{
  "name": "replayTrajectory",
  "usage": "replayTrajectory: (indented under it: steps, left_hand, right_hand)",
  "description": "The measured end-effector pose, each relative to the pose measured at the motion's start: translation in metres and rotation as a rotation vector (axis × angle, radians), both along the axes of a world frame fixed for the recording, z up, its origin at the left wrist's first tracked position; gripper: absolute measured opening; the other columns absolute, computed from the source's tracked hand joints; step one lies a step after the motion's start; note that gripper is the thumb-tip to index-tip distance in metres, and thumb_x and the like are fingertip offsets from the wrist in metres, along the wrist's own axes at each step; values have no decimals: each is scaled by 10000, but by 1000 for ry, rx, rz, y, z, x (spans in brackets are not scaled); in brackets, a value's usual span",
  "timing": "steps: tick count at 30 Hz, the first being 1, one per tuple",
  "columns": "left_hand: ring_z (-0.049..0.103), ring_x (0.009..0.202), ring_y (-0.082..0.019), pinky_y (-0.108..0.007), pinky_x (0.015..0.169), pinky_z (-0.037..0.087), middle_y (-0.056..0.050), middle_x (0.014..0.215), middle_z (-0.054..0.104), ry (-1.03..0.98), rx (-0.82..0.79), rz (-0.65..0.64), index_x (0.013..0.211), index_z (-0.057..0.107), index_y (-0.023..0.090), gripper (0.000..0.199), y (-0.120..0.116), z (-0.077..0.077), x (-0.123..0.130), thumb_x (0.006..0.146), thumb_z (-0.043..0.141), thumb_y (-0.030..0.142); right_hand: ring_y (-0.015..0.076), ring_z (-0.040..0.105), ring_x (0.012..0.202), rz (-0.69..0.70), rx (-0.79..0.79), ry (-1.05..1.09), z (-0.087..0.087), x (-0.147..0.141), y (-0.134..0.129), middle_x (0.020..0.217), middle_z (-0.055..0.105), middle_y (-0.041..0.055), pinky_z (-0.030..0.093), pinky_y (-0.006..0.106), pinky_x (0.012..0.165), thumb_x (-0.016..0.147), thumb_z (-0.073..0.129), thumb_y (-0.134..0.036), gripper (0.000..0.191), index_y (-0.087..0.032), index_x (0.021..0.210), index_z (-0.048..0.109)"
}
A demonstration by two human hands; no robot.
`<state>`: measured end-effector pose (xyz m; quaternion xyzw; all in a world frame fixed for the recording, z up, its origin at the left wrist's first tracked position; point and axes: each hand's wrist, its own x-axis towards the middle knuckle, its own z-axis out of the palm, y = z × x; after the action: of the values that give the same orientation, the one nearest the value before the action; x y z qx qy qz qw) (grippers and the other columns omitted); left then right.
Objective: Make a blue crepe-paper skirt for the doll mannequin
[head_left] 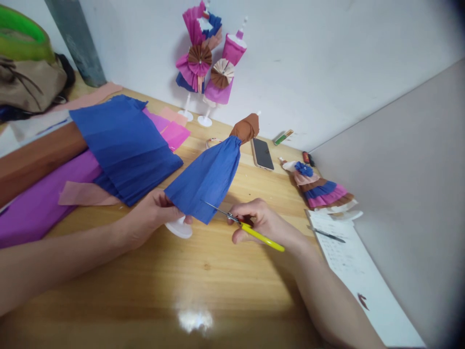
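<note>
A small dress form (pixel 247 127) with a brown wrapped bodice and a blue crepe-paper skirt (pixel 209 174) leans over the table, tilted to the right. My left hand (pixel 160 208) is closed at the skirt's lower left, near the white round base (pixel 179 228), and holds the dress form there. In my right hand (pixel 257 220) are yellow-handled scissors (pixel 261 236). Their thin blade lies across the lower part of the skirt, close to its hem. Whether the other blade is behind the paper cannot be seen.
Blue, brown and purple paper sheets (pixel 123 140) lie at the left. Two dressed forms (pixel 198 63) stand by the wall, with a phone (pixel 262 154) nearer. A layered-skirt figure (pixel 323 189), a written sheet (pixel 348 261) and a pen (pixel 330 235) are at the right. A bag (pixel 32 82) sits back left.
</note>
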<state>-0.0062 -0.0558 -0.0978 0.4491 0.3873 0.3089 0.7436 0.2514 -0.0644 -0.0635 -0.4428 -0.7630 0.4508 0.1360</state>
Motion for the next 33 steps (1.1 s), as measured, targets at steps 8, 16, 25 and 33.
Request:
replayTrajectory:
  steps: [8,16,25,33]
  left_hand:
    - [568,607,-123,-216,607,418,-23,644,681,-23,-8,-11,633,703,145,188,2,0,-1,649,752,326]
    - [579,606,-123,-211,595,418,-22,656,700,-63,-28,-6,638,722,150,195,4,-1,-1,616,786,333]
    - [576,575,-112,-195,559,416,-23,630,690,-98,-69,7,630,708,136,263,4,-3,-3,578,826,366]
    - [593,562,-93,-166,545,431,-11,625,696,-151,-103,-40,628,719,142,211,7,-5,-5,611,815,329]
  right_hand:
    - [89,254,550,36,36,-44,4,3,-4,577,321,-67,218,224,481,697,612,-749,595,-165,672,503]
    - [101,296,556,83,181,-129,10,-5,-12,615,380,-49,234,231,513,776,559,-716,542,-176,746,518]
    - [102,267,572,68,132,-91,7,1,-8,616,350,-55,217,231,513,769,558,-723,551,-180,714,479]
    - [99,283,564,50,130,7,1,9,-4,610,383,-52,244,235,514,747,525,-774,606,-169,718,496]
